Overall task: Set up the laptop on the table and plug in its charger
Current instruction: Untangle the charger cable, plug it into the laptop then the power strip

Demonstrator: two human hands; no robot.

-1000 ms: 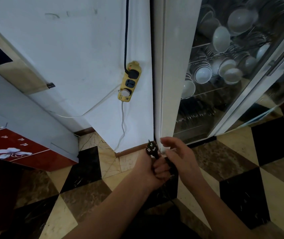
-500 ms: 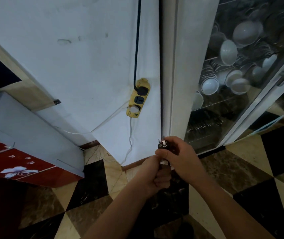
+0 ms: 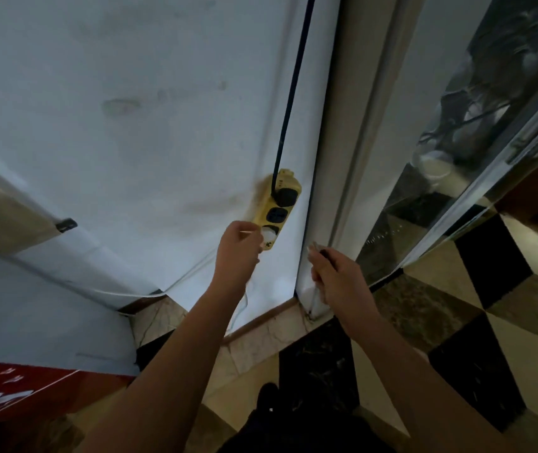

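Where two hands (image 3: pixel 241 246) reach, one yellow strip (image 3: pixel 276 212), three sockets.

The power strip (image 3: pixel 276 209) is yellow plastic, faintly glossy; the wall (image 3: pixel 130 125) is matt, smudged paint; the floor (image 3: pixel 457 322) is polished, marbled tile; the cabinet door (image 3: pixel 457 158) is reflective glass.

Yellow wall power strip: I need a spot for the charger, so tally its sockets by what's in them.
Yellow plastic power strip sockets:
With black plug: 1
With white plug: 1
Empty socket: 1
Total: 3
Dark charger plug in right hand: unplugged, uncounted.
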